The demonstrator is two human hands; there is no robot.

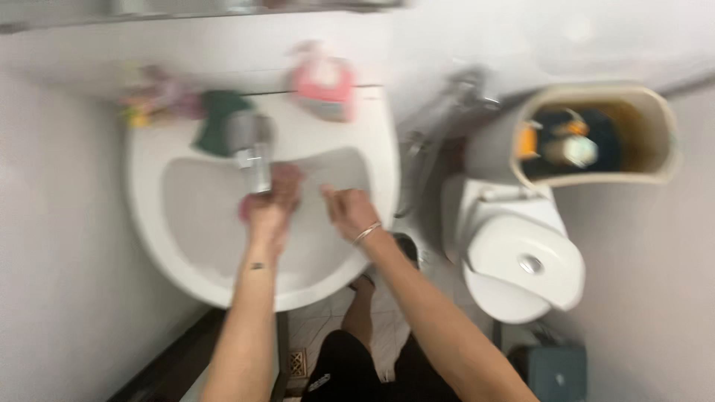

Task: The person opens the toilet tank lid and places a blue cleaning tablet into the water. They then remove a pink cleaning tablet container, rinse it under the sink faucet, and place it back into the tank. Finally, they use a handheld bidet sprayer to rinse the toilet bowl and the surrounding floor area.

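Hands over basin (186,246): left hand (272,201) closed on something pinkish under tap (253,156), right hand (348,212) loosely curled, empty; risk, I judge, of wet grip slipping.

Glossy ceramic, shiny metal, soft plastic

Sink (186,246) & toilet (521,268): smooth glossy white ceramic. Tap (253,152) at 12 o'clock of basin: polished metal. Pink bottle (324,85) at 1: plastic, semi-gloss. Green cloth (216,119) at 11: matt fabric.
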